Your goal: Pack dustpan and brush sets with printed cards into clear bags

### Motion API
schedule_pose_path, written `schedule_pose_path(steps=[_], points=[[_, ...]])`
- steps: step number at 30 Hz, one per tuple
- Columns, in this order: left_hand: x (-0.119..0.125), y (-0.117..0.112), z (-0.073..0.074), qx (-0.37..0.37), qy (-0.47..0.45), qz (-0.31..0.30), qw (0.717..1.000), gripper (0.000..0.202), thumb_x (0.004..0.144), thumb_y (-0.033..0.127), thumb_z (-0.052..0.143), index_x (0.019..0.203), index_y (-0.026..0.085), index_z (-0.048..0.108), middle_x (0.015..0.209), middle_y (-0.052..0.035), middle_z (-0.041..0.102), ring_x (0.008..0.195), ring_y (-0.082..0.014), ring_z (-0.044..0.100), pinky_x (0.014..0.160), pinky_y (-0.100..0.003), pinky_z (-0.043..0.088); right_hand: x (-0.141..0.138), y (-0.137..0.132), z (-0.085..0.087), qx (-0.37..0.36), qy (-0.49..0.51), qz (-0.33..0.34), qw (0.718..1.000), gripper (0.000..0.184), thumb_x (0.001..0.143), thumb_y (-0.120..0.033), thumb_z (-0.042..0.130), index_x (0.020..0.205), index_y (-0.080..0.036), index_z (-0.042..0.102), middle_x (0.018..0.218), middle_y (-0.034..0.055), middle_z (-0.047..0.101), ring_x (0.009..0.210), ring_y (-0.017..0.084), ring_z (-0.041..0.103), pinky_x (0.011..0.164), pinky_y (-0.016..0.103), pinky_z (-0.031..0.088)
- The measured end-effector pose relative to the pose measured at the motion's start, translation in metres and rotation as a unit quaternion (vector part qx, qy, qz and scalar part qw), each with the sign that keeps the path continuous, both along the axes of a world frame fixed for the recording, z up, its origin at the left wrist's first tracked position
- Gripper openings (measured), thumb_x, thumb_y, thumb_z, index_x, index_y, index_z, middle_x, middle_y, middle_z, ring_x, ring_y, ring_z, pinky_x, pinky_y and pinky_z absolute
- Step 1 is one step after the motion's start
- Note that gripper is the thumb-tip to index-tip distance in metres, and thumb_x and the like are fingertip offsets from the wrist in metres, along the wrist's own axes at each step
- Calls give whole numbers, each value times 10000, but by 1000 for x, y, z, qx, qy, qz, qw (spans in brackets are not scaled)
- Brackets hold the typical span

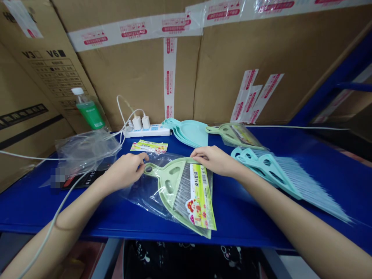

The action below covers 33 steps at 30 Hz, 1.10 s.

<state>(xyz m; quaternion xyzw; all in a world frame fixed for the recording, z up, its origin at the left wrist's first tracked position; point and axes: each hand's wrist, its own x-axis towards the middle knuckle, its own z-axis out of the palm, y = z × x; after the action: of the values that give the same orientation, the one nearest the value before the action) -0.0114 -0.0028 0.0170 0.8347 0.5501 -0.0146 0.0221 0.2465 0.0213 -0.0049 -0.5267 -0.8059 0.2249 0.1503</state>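
Note:
A pale green dustpan-and-brush set with a printed label card lies in a clear plastic bag on the blue shelf. My left hand pinches the bag's open end by the green handle. My right hand rests curled on the top edge of the dustpan and bag, fingers closed on the plastic.
Stacked blue dustpans, another bagged green set and several blue brushes lie behind and right. A pile of clear bags, a label card, a power strip, a green bottle and cardboard boxes stand at the back.

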Motion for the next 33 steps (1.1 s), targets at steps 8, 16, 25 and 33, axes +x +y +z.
schedule_pose_path(steps=[8,16,25,33], points=[[2,2,-1,5,31,47,998,301,850,140,345,1045,134,574,638,-30,677,600,-198,664,638,-286,470,3,2,-2,0,-30,-15,999,233,836,-206,461,803,-210,691,884,29,738,834,202,658,705,293,438],[-2,3,0,25,96,70,993,285,861,131,337,1002,139,584,861,-105,706,823,-254,679,725,-331,473,5,2,0,-5,-34,-6,999,237,830,-200,457,781,-206,689,821,24,732,753,185,648,647,281,424],[2,3,5,23,164,107,980,287,857,81,328,908,123,606,822,-124,698,824,-260,682,685,-310,487,4,0,2,-26,-27,-13,999,216,846,-191,467,779,-185,672,709,11,700,569,131,598,590,257,406],[-5,9,3,30,211,182,960,370,832,26,298,1042,93,596,908,-182,689,919,-293,676,747,-343,512,5,0,2,-34,-13,-7,999,220,805,-108,464,791,-188,668,824,-5,737,546,109,608,606,251,443]])
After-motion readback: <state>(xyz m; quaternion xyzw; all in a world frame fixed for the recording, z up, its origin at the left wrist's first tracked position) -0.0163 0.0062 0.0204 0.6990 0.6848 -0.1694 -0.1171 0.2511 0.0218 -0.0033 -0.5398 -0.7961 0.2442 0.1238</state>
